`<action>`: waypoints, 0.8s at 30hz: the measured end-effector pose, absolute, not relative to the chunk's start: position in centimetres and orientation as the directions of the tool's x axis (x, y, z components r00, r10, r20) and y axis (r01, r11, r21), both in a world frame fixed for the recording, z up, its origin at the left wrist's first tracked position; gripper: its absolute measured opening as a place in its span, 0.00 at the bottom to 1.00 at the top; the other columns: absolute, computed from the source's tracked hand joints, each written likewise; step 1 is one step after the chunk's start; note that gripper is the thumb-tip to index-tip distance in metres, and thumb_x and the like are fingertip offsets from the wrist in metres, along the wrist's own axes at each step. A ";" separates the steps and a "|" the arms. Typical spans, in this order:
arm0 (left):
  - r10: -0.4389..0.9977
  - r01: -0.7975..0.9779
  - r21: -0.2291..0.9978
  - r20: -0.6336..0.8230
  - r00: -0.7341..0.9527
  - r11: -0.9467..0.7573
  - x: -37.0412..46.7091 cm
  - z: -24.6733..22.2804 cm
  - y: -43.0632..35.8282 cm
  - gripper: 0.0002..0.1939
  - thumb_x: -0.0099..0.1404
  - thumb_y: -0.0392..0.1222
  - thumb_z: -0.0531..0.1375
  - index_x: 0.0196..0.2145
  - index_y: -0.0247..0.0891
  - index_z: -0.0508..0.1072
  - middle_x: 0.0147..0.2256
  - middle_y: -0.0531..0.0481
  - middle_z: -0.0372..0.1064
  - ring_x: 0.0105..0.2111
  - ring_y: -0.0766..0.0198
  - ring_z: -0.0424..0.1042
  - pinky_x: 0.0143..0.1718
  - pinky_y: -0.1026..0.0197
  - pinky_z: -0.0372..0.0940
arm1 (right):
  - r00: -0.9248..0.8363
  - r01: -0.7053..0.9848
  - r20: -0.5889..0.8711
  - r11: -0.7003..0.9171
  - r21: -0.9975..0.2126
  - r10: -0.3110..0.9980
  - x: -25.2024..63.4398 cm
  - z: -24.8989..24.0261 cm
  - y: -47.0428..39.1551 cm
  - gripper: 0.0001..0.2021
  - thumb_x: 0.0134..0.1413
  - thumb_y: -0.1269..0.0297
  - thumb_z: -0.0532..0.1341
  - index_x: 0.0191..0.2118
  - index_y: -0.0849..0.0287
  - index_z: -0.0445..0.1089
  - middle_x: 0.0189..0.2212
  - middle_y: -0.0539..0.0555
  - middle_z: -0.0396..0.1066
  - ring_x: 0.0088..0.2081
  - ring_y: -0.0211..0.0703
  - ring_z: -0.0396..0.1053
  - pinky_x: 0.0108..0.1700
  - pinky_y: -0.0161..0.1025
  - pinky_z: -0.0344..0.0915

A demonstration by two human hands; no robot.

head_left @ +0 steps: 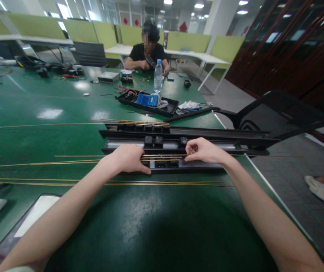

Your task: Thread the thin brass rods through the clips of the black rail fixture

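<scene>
Thin brass-coloured rods (162, 159) run lengthwise over the nearest black channel rail (184, 170), which has small black blocks (164, 164) inside it. My left hand (129, 158) is closed across this rail and the rods, its thumb on the near side; its other fingertips are partly hidden. Farther right, my right hand (201, 150) pinches a thin rod, which shows again beyond the wrist. Just behind, a second black rail (122, 144) carries black blocks (158, 142). Another rail (221, 132) at the back holds more rods and blocks.
Several loose rods (164, 183) lie nearer me on the green table (139, 219). A black tray (128, 100) with a blue item, a water bottle (158, 77) and cloth stand behind. Across the table a person (133, 53) holds a dark tool. A chair (286, 109) is at right.
</scene>
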State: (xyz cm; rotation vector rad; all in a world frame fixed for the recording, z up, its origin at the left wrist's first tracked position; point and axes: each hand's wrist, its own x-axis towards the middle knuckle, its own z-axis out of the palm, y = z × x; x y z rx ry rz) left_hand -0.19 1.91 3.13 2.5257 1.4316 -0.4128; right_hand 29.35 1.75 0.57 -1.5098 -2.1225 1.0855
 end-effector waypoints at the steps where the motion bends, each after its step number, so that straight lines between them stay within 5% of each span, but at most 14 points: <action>1: 0.802 0.861 0.043 -0.342 0.490 -0.507 -0.2 3.1 1.9 0.36 0.48 0.73 0.58 0.39 0.39 0.78 0.39 0.39 0.77 0.38 0.50 0.75 0.37 0.56 0.66 | -0.390 0.666 -0.167 0.153 -0.730 0.905 29.4 0.6 1.7 0.17 0.37 0.53 0.70 0.27 0.59 0.68 0.20 0.46 0.65 0.24 0.35 0.60 0.27 0.34 0.55; 7: 0.803 0.861 0.043 -0.339 0.490 -0.508 -0.2 3.1 1.9 0.37 0.48 0.74 0.57 0.39 0.38 0.78 0.38 0.39 0.77 0.37 0.49 0.75 0.36 0.56 0.66 | -0.405 0.680 -0.154 0.184 -0.710 0.901 30.3 1.8 1.7 0.20 0.34 0.51 0.72 0.31 0.59 0.73 0.26 0.49 0.70 0.29 0.39 0.63 0.31 0.36 0.59; 17: 0.805 0.857 0.027 -0.330 0.494 -0.515 -0.3 2.9 1.9 0.37 0.48 0.74 0.57 0.39 0.39 0.78 0.39 0.39 0.77 0.37 0.50 0.75 0.37 0.56 0.66 | -0.247 0.691 0.074 0.229 -0.685 0.966 31.6 3.4 1.6 0.20 0.51 0.45 0.61 0.35 0.59 0.75 0.30 0.54 0.74 0.32 0.43 0.67 0.34 0.39 0.61; 24: 0.812 0.867 0.036 -0.333 0.478 -0.496 -0.2 3.1 1.9 0.35 0.47 0.72 0.59 0.38 0.40 0.78 0.39 0.41 0.77 0.39 0.50 0.75 0.39 0.56 0.66 | -0.342 0.713 0.066 0.305 -0.632 0.937 30.4 3.6 1.2 0.20 0.56 0.46 0.57 0.35 0.58 0.75 0.32 0.54 0.75 0.35 0.45 0.69 0.36 0.39 0.61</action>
